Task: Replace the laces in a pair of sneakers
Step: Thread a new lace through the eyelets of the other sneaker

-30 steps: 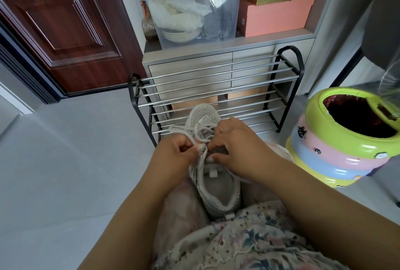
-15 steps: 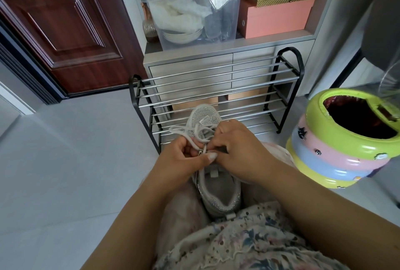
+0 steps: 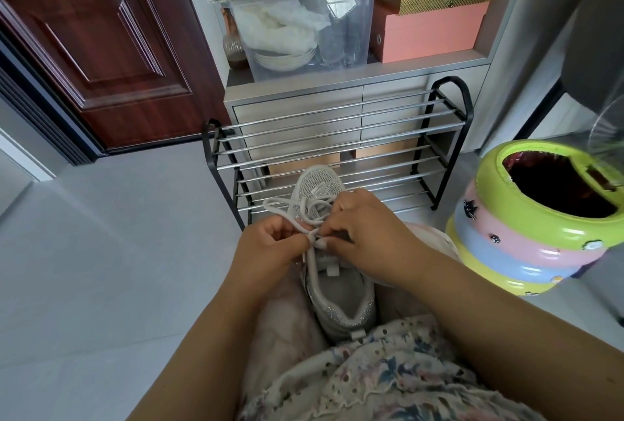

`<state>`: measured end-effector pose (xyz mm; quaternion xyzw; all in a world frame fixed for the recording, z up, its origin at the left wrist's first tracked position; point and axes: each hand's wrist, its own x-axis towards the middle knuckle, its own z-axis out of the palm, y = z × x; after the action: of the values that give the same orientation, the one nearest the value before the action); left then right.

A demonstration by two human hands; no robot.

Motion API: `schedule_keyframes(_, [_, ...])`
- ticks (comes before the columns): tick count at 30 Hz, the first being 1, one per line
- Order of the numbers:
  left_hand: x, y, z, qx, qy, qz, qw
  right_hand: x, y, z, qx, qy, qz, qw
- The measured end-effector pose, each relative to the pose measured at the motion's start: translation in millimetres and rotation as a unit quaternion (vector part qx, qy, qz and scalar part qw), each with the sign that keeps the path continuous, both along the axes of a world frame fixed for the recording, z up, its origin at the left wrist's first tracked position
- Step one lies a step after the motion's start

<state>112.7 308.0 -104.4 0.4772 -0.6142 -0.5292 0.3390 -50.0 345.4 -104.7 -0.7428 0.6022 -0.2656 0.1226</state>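
Grey floor; sneaker point(image 3: 332, 289) under left hand point(image 3: 270, 251)

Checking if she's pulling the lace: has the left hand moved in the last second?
Yes. The left hand, pinching the lace, has drifted slightly left, away from the sneaker's tongue, so the lace shows between the hands.

A grey tiled floor point(image 3: 101, 251) runs to a dark red panelled door point(image 3: 101, 42) at the left. Ahead, a black-framed rack point(image 3: 337, 137) of chrome bars stands before a grey cabinet point(image 3: 297, 103), which carries a clear bin point(image 3: 304, 32) and pink boxes point(image 3: 435, 28). Daylight is soft.
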Motion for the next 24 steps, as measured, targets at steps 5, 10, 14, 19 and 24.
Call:
schedule_keyframes(5, [-3, 2, 2, -0.041, -0.031, -0.004, 0.999, -3, 1, -2, -0.029, -0.045, -0.007, 0.999])
schedule_keyframes(10, [-4, 5, 5, -0.082, -0.045, 0.003, 0.996, -9, 1, 1, -0.078, -0.069, -0.034, 0.994])
schedule_keyframes(14, [-3, 6, 6, -0.089, -0.052, 0.017, 0.995, -16, 0, 3, -0.088, -0.134, -0.053, 0.986])
schedule_keyframes(19, [-6, 6, 4, -0.065, -0.006, 0.026, 0.998, -10, 2, 7, -0.039, -0.186, -0.052, 0.980])
schedule_keyframes(24, [-9, 8, 4, -0.060, 0.017, 0.012, 0.998, -2, 3, 8, -0.035, -0.221, -0.026, 0.974])
